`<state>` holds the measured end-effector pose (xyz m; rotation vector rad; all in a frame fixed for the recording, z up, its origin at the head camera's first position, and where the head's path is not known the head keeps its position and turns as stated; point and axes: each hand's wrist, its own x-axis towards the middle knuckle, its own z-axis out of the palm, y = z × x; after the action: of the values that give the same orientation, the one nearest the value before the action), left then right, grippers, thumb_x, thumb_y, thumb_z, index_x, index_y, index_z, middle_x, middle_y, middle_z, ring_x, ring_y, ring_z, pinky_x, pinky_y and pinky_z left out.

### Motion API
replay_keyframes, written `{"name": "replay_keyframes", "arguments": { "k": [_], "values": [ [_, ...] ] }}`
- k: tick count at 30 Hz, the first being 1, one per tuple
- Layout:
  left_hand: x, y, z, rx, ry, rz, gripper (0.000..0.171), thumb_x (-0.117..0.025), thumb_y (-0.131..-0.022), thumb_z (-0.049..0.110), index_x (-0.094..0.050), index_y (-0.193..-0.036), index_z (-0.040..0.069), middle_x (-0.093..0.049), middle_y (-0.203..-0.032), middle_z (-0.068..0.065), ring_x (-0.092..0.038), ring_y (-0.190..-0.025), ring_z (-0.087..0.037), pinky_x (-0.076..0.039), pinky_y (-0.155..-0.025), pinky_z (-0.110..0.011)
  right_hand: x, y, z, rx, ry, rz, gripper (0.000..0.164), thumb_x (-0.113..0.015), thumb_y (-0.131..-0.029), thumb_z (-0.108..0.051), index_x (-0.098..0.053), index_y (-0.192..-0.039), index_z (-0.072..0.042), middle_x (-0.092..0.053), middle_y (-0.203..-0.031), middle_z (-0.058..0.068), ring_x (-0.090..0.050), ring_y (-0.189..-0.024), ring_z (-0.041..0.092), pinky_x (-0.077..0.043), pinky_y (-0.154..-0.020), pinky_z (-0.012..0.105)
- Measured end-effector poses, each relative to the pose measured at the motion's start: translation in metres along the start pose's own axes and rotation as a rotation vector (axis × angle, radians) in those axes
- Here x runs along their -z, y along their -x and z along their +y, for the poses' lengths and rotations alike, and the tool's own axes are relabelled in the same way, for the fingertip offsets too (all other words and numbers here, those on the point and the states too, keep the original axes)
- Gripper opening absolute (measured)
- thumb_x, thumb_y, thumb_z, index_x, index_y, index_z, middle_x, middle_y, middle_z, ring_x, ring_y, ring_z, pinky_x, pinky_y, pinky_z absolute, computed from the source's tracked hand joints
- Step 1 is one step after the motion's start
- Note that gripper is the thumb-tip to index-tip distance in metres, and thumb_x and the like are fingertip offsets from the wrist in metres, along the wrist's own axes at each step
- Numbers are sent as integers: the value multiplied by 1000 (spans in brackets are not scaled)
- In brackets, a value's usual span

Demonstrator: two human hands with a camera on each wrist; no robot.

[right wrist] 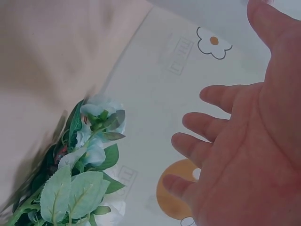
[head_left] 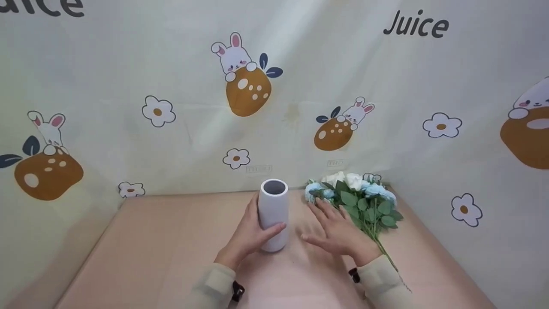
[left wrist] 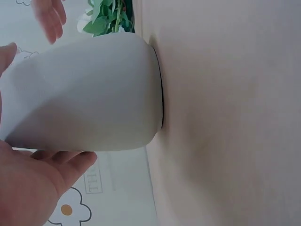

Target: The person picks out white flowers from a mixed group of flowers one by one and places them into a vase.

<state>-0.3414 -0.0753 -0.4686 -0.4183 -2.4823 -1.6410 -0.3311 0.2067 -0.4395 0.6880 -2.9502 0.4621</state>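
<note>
A tall white vase (head_left: 273, 210) stands upright on the table, its dark round mouth facing up. My left hand (head_left: 246, 234) grips it from the left, thumb across the near side and fingers round the far side. In the left wrist view the vase (left wrist: 89, 94) fills much of the picture, its base at the tabletop. My right hand (head_left: 336, 231) is held between the vase and a bunch of flowers, fingers spread and nothing in them. The bouquet (head_left: 356, 197) of white and light blue flowers with green leaves lies on the right, its stems pointing toward me.
The table (head_left: 171, 249) has a plain pinkish-tan cover. Behind it and along both sides hangs a pale curtain (head_left: 184, 64) printed with rabbits, orange fruit and flowers. The bouquet's heads lie close to the back edge, near the right corner.
</note>
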Motion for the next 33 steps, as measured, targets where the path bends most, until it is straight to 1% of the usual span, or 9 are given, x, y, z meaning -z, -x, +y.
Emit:
{"name": "replay_keyframes", "arguments": {
  "k": [4,9,13,16,20,26,29,32,33],
  "values": [
    [-1,0,-1,0,9,7,110,-90,-92,38,-22,-172,7,-44,-166,-22,-50,-152,-42,-37,-129,-67,1,0,1,-11,9,-8,95,-59,-103,-72,-31,-174,-16,-27,-181,17,-23,-169,41,-11,-135,75],
    [0,0,-1,32,1,3,106,-91,-92,39,-28,-170,7,-48,-165,-20,-53,-151,-42,-39,-128,-67,2,-2,7,-58,8,-25,95,-60,-103,-72,-34,-173,-14,-28,-181,17,-22,-169,43,-10,-135,73],
    [0,2,-1,62,-24,-6,104,-90,-92,40,-30,-169,8,-49,-165,-19,-53,-151,-42,-40,-128,-67,5,-1,15,-95,-15,-20,93,-63,-104,-67,-36,-171,-9,-31,-179,19,-23,-167,48,-9,-134,76],
    [0,2,-2,81,-28,-11,102,-91,-92,41,-31,-168,9,-50,-164,-19,-54,-151,-42,-40,-127,-67,10,1,25,-123,-15,-4,88,-62,-107,-60,-37,-170,-4,-33,-177,24,-27,-165,51,-11,-132,78],
    [-1,3,-1,92,-10,-15,104,-91,-92,40,-29,-170,10,-50,-165,-17,-52,-152,-42,-39,-128,-68,21,4,43,-186,-12,21,82,-58,-111,-55,-37,-169,-1,-35,-174,30,-31,-162,54,-16,-131,79],
    [-2,2,2,126,-10,-11,107,-91,-92,40,-26,-172,14,-47,-168,-15,-50,-155,-41,-37,-129,-68,40,11,69,-288,-3,23,80,-48,-115,-53,-32,-168,4,-33,-171,38,-28,-159,60,-20,-127,82],
    [-1,1,3,135,-16,-6,106,-91,-92,40,-26,-173,14,-47,-169,-15,-50,-155,-41,-38,-129,-68,46,13,78,-331,8,16,74,-46,-117,-45,-32,-167,7,-34,-169,39,-31,-155,63,-25,-124,82],
    [-1,1,3,132,-14,-4,106,-90,-92,40,-26,-173,14,-46,-169,-15,-50,-155,-41,-38,-129,-67,48,14,85,-351,40,4,63,-50,-116,-31,-40,-160,13,-45,-159,43,-43,-147,63,-38,-119,78],
    [-1,1,3,132,-12,-4,106,-90,-92,40,-26,-173,14,-46,-169,-15,-49,-155,-41,-37,-129,-67,48,14,86,-363,47,-7,59,-53,-114,-27,-45,-156,15,-50,-154,42,-49,-142,62,-44,-116,75]
  ]
}}
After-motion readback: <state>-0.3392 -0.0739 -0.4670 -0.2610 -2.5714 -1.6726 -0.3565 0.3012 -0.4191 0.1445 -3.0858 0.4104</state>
